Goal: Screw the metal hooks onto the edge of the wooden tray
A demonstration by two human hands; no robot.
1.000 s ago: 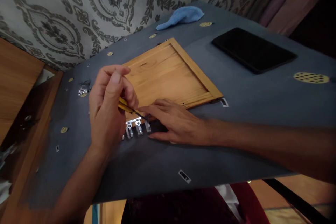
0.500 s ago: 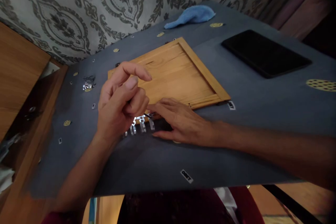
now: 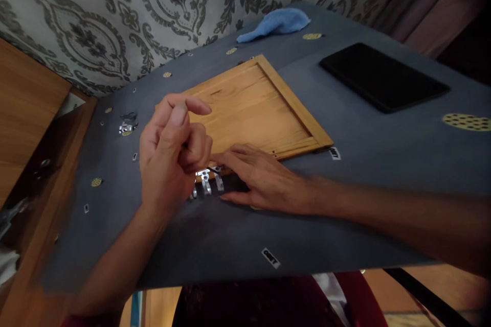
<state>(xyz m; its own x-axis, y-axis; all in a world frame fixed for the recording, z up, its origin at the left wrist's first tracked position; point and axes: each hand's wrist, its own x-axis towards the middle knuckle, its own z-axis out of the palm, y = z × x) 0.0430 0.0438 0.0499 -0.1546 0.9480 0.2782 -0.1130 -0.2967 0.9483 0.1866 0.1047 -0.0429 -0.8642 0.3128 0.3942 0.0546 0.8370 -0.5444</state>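
My left hand (image 3: 169, 153) is raised over the near left part of a framed wooden panel (image 3: 245, 107). Its lower fingers are curled in, with thumb and bent index finger on top; whatever they hold, if anything, is hidden. My right hand (image 3: 261, 179) lies low on the panel's near edge, fingers stretched out and thumb on the cloth. Between the hands, a row of silver metal hooks (image 3: 206, 182) sits along that edge, partly covered by the left hand. A thin dark rod (image 3: 213, 169) shows by the hooks near the right fingertips.
A grey patterned cloth (image 3: 215, 245) covers the table. A black tablet-like slab (image 3: 383, 76) lies to the right, a blue cloth (image 3: 276, 24) at the back. Small metal parts (image 3: 128, 123) lie at the left, near a wooden cabinet (image 3: 30, 112). A patterned wall (image 3: 115, 20) stands behind.
My left hand has turned slightly, its thumb and index finger shifting left. My right hand stays in place on the panel's edge. The view has shifted slightly.
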